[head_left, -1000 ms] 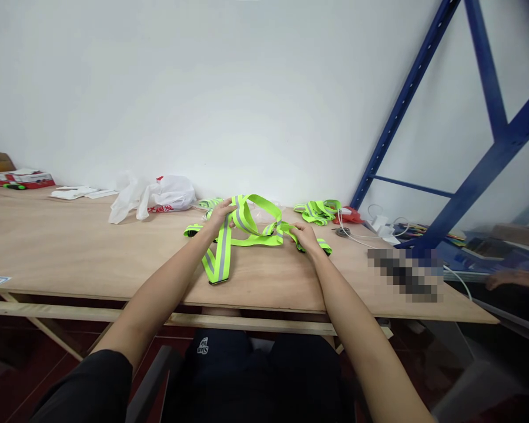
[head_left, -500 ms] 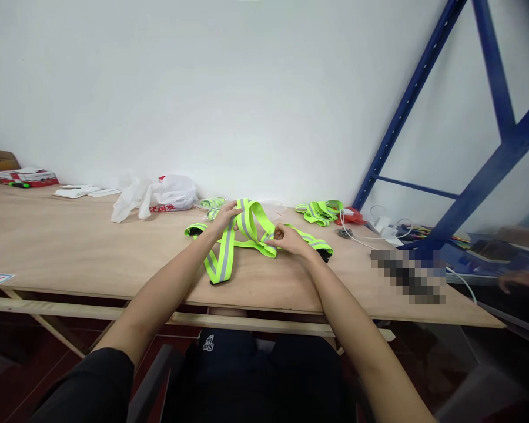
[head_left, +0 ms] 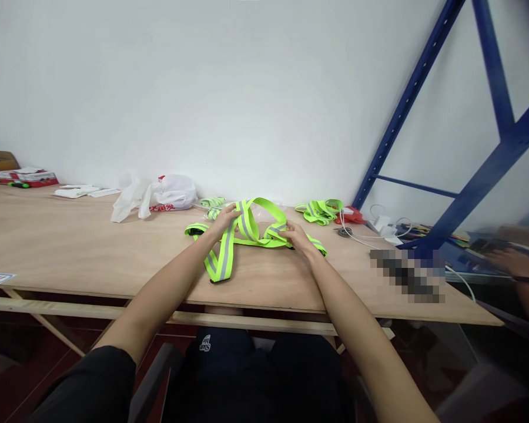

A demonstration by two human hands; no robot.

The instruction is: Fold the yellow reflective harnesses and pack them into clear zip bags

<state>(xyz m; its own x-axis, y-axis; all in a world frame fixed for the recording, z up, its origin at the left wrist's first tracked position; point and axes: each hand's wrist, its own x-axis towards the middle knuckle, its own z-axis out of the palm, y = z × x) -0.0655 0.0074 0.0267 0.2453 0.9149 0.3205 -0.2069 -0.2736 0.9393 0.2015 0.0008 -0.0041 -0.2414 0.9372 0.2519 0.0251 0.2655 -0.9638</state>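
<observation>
A neon yellow-green reflective strap harness [head_left: 223,257] with grey stripes lies partly on the wooden table, part of it lifted into a loop between my hands. My left hand [head_left: 227,218] is closed on the strap at the loop's left side, and one length hangs from there down to a black-edged fold near the table's front. On the loop's right side, my right hand [head_left: 296,236] pinches the strap where bands cross. Other ends of the harness spread out left and right on the tabletop.
Behind lie another bundle of reflective straps [head_left: 320,211], a red bag [head_left: 351,216] and white cables. A white plastic bag [head_left: 174,192] rests back left. A blue metal rack [head_left: 405,106] stands at right, where another person's hand [head_left: 511,261] shows. The wooden table [head_left: 92,247] ends close before me.
My right hand has moved slightly right and up with the strap, widening the loop. My left hand stays almost where it was. The other person's hand and wrist have come further into view.
</observation>
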